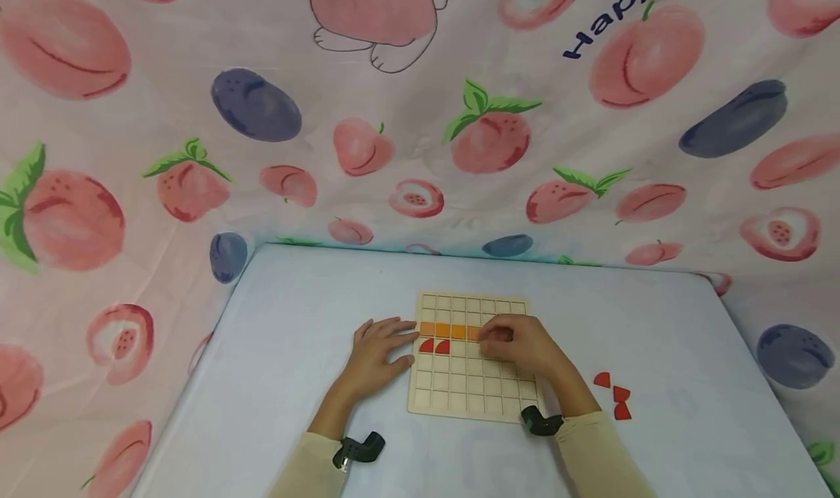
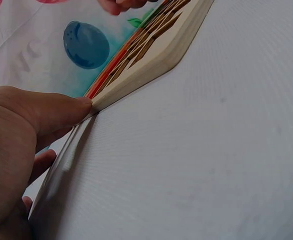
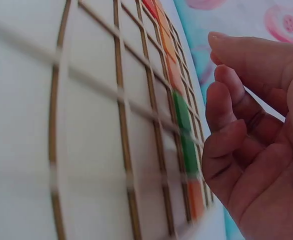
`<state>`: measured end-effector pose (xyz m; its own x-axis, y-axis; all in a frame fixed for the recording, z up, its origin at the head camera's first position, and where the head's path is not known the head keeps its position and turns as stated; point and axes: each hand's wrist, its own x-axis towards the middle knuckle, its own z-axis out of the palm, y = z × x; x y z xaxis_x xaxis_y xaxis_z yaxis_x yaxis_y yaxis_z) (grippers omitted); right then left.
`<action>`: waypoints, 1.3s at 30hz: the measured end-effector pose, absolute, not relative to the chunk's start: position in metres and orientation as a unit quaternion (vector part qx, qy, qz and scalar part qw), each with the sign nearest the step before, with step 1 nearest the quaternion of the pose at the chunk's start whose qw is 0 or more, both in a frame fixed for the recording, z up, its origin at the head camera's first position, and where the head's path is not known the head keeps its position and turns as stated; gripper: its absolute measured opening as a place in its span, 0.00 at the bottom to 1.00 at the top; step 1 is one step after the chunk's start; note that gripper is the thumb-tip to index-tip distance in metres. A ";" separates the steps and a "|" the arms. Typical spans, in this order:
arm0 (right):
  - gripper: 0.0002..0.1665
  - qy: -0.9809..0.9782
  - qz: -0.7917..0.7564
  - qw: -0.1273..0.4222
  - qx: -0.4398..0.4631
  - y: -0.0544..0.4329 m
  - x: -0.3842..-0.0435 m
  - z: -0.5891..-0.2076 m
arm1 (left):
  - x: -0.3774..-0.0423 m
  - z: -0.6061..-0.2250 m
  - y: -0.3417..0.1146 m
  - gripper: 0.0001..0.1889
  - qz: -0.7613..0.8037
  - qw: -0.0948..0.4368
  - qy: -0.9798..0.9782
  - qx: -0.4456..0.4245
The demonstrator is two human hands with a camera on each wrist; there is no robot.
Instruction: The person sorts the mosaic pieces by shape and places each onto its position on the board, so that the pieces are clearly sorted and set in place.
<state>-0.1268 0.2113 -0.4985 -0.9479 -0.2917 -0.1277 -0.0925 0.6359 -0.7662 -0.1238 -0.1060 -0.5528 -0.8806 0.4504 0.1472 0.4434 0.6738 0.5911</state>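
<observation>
A pale wooden grid board (image 1: 459,403) lies on the table. My left hand (image 1: 379,353) rests at its left edge with fingers extended; in the left wrist view the thumb (image 2: 61,107) presses the board's side. Over the board's right half is my right hand (image 1: 525,341), fingers bent, tips near the orange row. No piece shows between those fingers in the right wrist view, though the tips overlap. Orange squares (image 1: 450,331) fill part of one row, continuing with a green piece (image 3: 185,132). Below them sit two red quarter-round pieces (image 1: 442,347).
Three loose red pieces (image 1: 620,394) lie on the white table (image 1: 682,337) right of the board. Behind the table hangs a fruit-patterned cloth (image 1: 420,155). Each wrist wears a dark camera band (image 1: 359,450).
</observation>
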 end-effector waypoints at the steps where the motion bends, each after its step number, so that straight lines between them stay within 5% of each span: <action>1: 0.08 0.897 -0.412 0.120 -0.102 0.217 -0.126 -0.497 | -0.123 -0.553 -0.106 0.23 0.321 0.004 0.915 0.244; 11: 0.11 0.925 -0.364 0.096 -0.052 0.282 -0.110 -0.493 | -0.123 -0.551 -0.105 0.23 0.319 0.010 0.917 0.241; 23: 0.21 0.947 -0.280 0.152 0.032 0.353 -0.089 -0.487 | -0.123 -0.552 -0.105 0.23 0.310 0.008 0.921 0.236; 39: 0.24 0.938 -0.270 0.209 0.049 0.386 -0.082 -0.494 | -0.124 -0.553 -0.106 0.23 0.310 0.010 0.920 0.238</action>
<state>-0.0819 0.3859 -0.4937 -0.9074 -0.0207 -0.4197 0.2059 0.8488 -0.4870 -0.1235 -0.1057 -0.5529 -0.8869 0.4438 0.1283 0.4309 0.6945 0.5762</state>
